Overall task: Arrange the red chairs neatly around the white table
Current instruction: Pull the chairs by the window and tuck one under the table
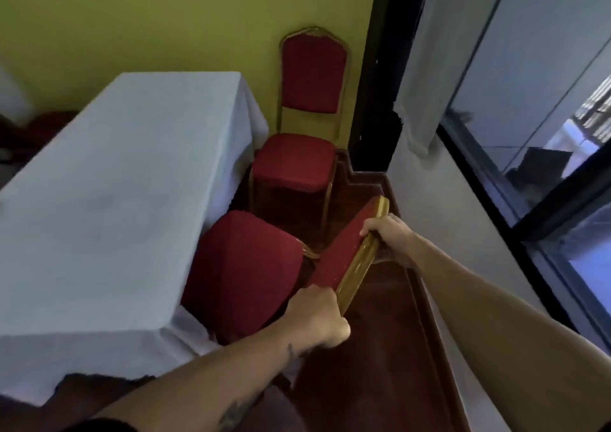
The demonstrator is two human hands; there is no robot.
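Observation:
A table under a white cloth (109, 183) fills the left of the head view. A red chair with a gold frame (244, 266) stands at its right side, seat partly under the cloth's edge. My left hand (317, 319) grips the near end of this chair's backrest top. My right hand (390, 240) grips the far end of the same gold rail. A second red chair (297, 164) stands farther back, against the yellow-green wall, at the table's far right corner.
A white wall with a dark-framed window (529, 134) runs along the right, leaving a narrow strip of dark red carpet (380, 349) between it and the chairs. A black door frame (373, 84) stands in the corner. Something dark red (49, 124) shows beyond the table's left side.

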